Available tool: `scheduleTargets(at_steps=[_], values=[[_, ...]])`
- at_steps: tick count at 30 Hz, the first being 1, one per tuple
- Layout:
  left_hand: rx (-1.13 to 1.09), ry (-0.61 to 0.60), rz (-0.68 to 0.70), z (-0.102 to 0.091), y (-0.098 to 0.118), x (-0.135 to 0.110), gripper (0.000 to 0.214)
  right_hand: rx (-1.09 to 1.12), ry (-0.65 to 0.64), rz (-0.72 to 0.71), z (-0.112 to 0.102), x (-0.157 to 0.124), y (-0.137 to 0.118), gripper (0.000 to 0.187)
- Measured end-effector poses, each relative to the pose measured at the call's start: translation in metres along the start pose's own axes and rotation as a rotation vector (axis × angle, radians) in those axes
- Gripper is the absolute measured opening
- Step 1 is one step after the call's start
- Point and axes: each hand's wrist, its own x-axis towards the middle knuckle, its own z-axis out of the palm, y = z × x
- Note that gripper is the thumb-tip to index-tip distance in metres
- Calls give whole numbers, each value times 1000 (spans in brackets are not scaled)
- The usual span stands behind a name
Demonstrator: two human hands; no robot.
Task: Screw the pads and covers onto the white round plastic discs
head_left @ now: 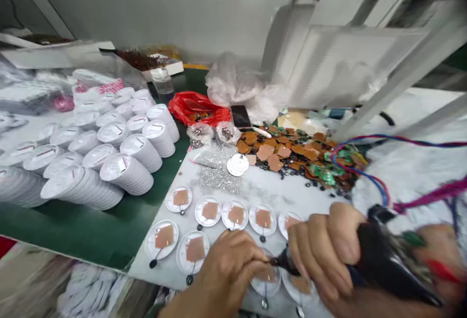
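In my right hand (324,250) is a black electric screwdriver (390,267), fingers wrapped round its body and the bit pointing left. My left hand (231,259) is closed in a pinch right at the bit's tip; what lies between the fingertips is too small to make out. Below the tip sits a white round disc (257,286), partly covered by my hands, with a brown square board on it. Around my hands lie several more such discs, each bearing a brown board (209,210) with a small black round part (153,263) on a wire.
Stacks of white round covers (126,172) stand at left on the green tabletop (146,220). Loose screws (219,177), two bare discs (240,163), a pile of brown and green boards (292,150) and a red bag (189,101) lie behind. Red and blue wires (379,186) hang at right.
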Motion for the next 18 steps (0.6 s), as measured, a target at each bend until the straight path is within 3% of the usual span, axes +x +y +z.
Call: scheduleTargets(at_steps=[3,6,11,15,18], values=[[-28,44,-19,7,-2,-1,28,-60,-140,48,-12,-1,-4,73],[7,75,-12,8,-1,-5,29,-112,-196,89,-25,-1,-6,64],[464,126,157,15,-6,-33,23,-80,-331,69,-32,4,0,55],[715,63,254,41,-20,-52,23,-116,19,66,-18,0,15,61],[725,5,221,61,-28,-50,29,-105,46,97,-15,-4,31,58]])
